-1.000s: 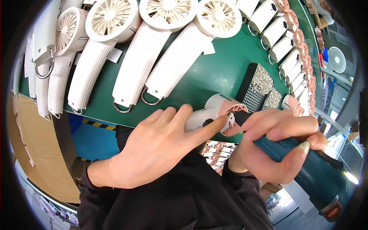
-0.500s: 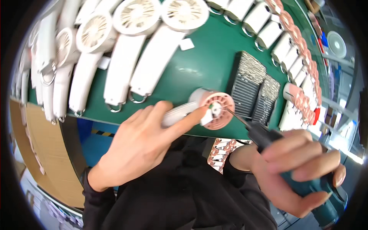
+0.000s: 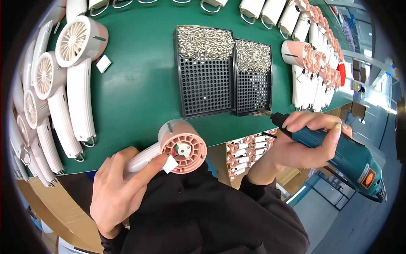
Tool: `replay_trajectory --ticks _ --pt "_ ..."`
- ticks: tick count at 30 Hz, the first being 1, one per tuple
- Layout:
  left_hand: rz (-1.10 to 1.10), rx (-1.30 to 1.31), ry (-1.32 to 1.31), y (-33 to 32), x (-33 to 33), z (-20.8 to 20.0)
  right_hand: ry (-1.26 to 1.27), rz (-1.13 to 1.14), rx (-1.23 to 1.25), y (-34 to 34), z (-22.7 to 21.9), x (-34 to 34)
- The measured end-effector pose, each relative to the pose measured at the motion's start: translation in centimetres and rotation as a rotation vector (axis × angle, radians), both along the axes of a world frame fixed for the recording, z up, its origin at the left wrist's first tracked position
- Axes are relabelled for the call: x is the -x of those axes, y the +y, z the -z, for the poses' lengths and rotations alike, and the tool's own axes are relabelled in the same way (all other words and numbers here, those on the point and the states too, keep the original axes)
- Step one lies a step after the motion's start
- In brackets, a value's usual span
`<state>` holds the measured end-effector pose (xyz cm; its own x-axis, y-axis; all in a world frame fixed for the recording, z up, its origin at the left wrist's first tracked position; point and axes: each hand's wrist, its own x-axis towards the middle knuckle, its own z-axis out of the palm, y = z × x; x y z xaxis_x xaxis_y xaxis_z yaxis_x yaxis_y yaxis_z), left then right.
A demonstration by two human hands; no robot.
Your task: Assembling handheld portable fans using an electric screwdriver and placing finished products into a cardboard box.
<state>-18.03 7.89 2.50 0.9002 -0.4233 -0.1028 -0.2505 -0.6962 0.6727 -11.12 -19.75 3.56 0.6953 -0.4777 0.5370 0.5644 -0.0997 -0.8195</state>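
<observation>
My left hand is closed round the white handle of a handheld fan at the table's front edge. The fan's round pink head faces me, showing a ribbed ring and a white hub, and a small white square piece sits by my fingertip on its rim. In my right hand is a teal electric screwdriver with a black nose. Its thin bit points left, near the lower right corner of the smaller black screw tray, apart from the fan; whether the tip touches the tray I cannot tell.
Beside the smaller tray lies a larger black screw tray, small metal screws heaped at its far end. White fans line the green table on the left. Pink-and-white fan parts stand in rows at right. A box of similar parts is below the edge.
The screwdriver bit has left the fan's head and is now beside the smaller screw tray. The view has shifted, bringing both trays more fully into sight; my left hand keeps the fan.
</observation>
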Motion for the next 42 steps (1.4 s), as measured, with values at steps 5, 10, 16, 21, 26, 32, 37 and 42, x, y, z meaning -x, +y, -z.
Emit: replay_trajectory --ticks 5,10,16,21,26,32,37,42 --pt "0.017 -0.009 -0.002 -0.8 -0.5 -0.1 0.058 0.026 0.0 -0.8 0.3 0.0" --pt "0.016 -0.004 -0.007 -0.8 -0.5 0.0 0.068 0.04 0.014 -0.7 0.4 -0.2" --pt "0.019 -0.006 0.0 -0.7 -0.5 -0.1 0.053 0.024 -0.02 -0.2 0.3 -0.1" --pt "0.028 -0.011 0.005 -0.5 -0.4 -0.1 0.097 0.037 0.01 -0.2 0.6 -0.1" --pt "0.027 -0.011 -0.011 -0.4 -0.3 0.0 0.122 0.021 0.079 0.0 0.2 -0.1" --pt "0.039 -0.016 -0.01 0.1 -0.3 0.0 -0.022 -0.008 0.009 0.8 -0.9 0.8" --pt "0.09 0.017 -0.017 -1.2 -0.9 0.3 -0.157 -0.301 0.008 1.9 -3.2 2.6" --pt "0.083 0.006 -0.068 -1.4 -0.5 0.8 -0.276 -0.4 0.16 5.6 -3.3 4.1"
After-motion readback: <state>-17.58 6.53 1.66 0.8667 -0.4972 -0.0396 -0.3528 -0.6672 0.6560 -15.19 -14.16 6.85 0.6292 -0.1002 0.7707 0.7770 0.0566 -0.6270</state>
